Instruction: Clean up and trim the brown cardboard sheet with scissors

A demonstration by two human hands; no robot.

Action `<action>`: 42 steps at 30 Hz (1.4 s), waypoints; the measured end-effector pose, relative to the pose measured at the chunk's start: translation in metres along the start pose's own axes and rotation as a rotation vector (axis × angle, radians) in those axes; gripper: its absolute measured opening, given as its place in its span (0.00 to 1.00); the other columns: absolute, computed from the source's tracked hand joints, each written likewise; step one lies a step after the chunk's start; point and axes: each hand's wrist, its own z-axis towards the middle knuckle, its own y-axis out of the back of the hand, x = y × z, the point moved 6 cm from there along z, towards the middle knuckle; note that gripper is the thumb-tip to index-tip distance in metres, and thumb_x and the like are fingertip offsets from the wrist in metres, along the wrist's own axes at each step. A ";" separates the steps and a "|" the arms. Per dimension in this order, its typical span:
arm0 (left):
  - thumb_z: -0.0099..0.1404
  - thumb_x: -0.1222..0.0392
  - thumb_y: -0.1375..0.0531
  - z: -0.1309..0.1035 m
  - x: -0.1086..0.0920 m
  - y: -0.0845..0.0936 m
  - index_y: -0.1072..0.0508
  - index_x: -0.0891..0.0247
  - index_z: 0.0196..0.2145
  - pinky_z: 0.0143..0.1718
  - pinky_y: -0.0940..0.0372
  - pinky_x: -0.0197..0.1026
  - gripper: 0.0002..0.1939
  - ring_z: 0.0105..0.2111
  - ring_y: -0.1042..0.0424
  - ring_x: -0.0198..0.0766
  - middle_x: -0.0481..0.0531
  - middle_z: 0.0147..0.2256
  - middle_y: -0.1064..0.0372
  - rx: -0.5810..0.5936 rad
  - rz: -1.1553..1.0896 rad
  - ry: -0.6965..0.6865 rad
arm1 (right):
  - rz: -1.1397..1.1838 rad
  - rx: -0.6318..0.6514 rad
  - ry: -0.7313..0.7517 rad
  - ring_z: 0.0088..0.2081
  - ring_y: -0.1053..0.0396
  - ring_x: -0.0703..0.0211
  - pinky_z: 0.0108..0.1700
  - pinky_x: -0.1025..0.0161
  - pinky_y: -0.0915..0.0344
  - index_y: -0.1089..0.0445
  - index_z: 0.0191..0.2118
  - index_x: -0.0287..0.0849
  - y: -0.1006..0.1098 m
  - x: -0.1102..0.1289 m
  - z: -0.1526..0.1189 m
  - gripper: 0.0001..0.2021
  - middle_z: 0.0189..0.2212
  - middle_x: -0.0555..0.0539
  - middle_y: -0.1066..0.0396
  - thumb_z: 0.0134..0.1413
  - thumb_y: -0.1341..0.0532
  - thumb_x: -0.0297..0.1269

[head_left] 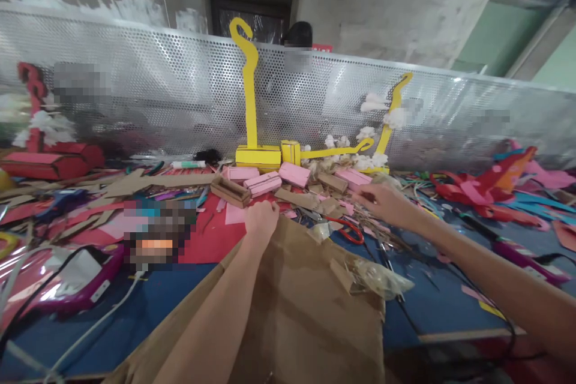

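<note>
Pinning the big brown cardboard sheet (pixel 306 312) down at its far edge, my left hand (pixel 261 222) is curled into a fist with the grip closed on that edge, so the sheet stays put on the blue counter (pixel 189 294) while it slopes up toward me. A crumpled bit of clear plastic (pixel 382 276) lies on its right corner. My right hand (pixel 382 203) stretches farther out, fingers loosely open and pointed down into the scrap pile; I cannot tell whether the fingertips have hold of anything. Red-handled scissors (pixel 348 231) lie just beside it, toward me. Beyond my left hand sit pink blocks (pixel 263 183) and a small cardboard box (pixel 230 191), kept within reach. Farthest, the tall yellow hook shape (pixel 249 90) stands upright on its base against the perforated metal screen (pixel 135 96).
</note>
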 end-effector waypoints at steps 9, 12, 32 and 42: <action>0.74 0.52 0.53 -0.002 -0.001 0.002 0.18 0.70 0.39 0.42 0.30 0.48 0.26 0.41 0.19 0.55 0.69 0.39 0.20 -0.010 0.014 -0.012 | -0.049 0.255 0.156 0.44 0.24 0.46 0.43 0.59 0.35 0.24 0.46 0.41 -0.064 0.085 -0.021 0.20 0.43 0.38 0.22 0.68 0.45 0.51; 0.74 0.53 0.53 -0.002 -0.001 0.002 0.18 0.69 0.39 0.42 0.30 0.48 0.26 0.41 0.20 0.55 0.69 0.39 0.20 -0.009 0.016 -0.015 | -0.143 0.258 0.138 0.42 0.24 0.45 0.39 0.59 0.36 0.26 0.42 0.40 -0.078 0.095 -0.020 0.20 0.42 0.38 0.23 0.67 0.43 0.53; 0.74 0.52 0.53 -0.001 0.000 0.001 0.19 0.68 0.37 0.41 0.30 0.48 0.26 0.40 0.19 0.54 0.68 0.38 0.20 -0.010 -0.016 -0.007 | -0.089 0.236 0.293 0.39 0.28 0.56 0.38 0.63 0.42 0.34 0.37 0.43 -0.075 0.087 -0.010 0.12 0.37 0.46 0.26 0.73 0.49 0.38; 0.74 0.53 0.52 -0.001 0.000 0.000 0.19 0.67 0.38 0.41 0.30 0.48 0.24 0.39 0.20 0.53 0.67 0.38 0.20 0.003 -0.030 0.001 | -0.118 0.287 0.421 0.40 0.29 0.51 0.42 0.58 0.41 0.30 0.36 0.42 -0.069 0.085 -0.006 0.16 0.37 0.44 0.26 0.73 0.49 0.41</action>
